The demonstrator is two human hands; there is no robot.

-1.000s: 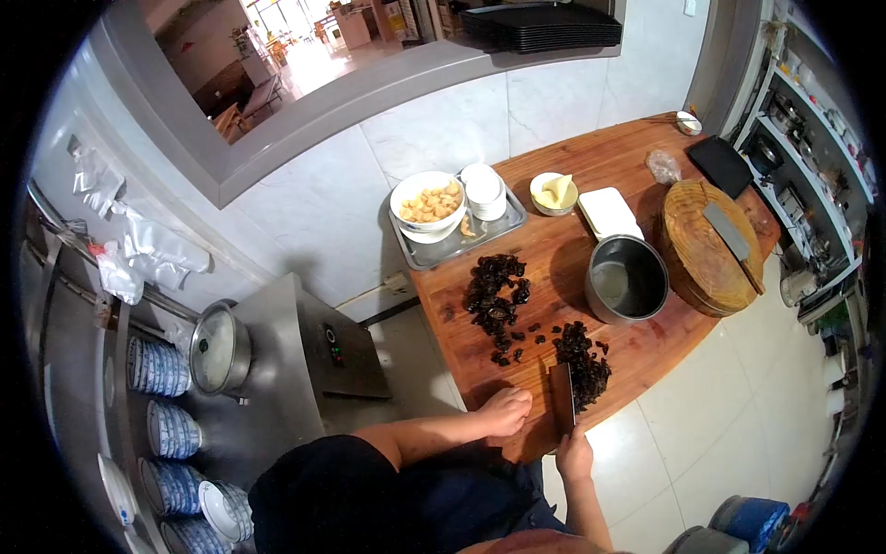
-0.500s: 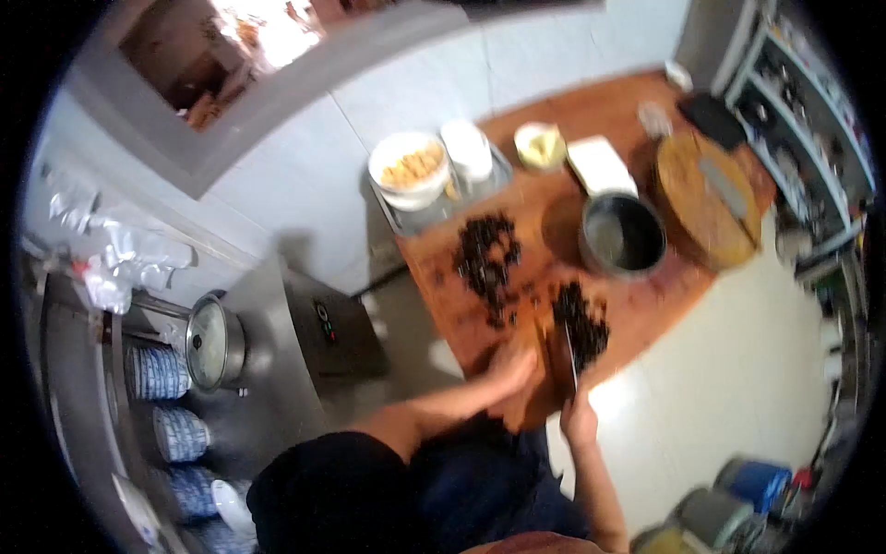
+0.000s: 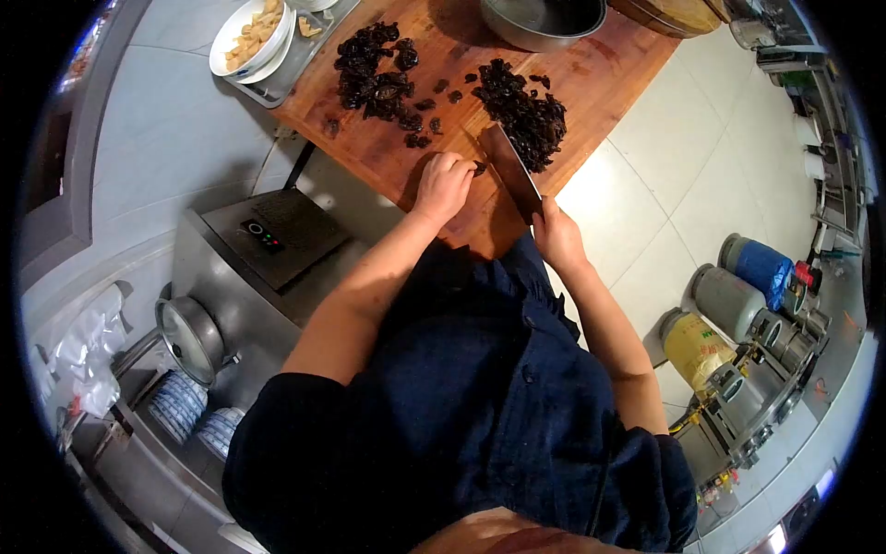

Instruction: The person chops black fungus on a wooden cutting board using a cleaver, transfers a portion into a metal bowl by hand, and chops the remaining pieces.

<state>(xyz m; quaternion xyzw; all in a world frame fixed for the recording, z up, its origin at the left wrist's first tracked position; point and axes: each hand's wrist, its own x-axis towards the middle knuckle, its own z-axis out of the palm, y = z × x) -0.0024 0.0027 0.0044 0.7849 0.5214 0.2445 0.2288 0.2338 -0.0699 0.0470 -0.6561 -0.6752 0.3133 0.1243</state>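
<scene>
My right hand (image 3: pixel 559 236) grips the handle of a cleaver (image 3: pixel 513 170), whose broad blade stands on edge over the wooden table. The fingers of my left hand (image 3: pixel 445 186) are curled at the table's near edge, closed on a small dark piece of wood ear mushroom (image 3: pixel 479 168). A heap of chopped wood ear mushroom (image 3: pixel 528 118) lies just beyond the blade, on its right. Farther off to the left is a pile of larger wood ear pieces (image 3: pixel 377 76), with a few loose bits between the two.
On the wooden table (image 3: pixel 604 88) stands a metal pot (image 3: pixel 543 35) beside a round chopping board (image 3: pixel 666 15). A white bowl of tan chunks (image 3: pixel 249 39) sits on a metal tray at the far left. Gas cylinders (image 3: pixel 729 300) stand to the right, and a lidded pot (image 3: pixel 192 340) is at left.
The view has tilted down toward my body, so the table sits higher in the picture. My left hand remains left of the blade, and the cleaver is still in my right hand.
</scene>
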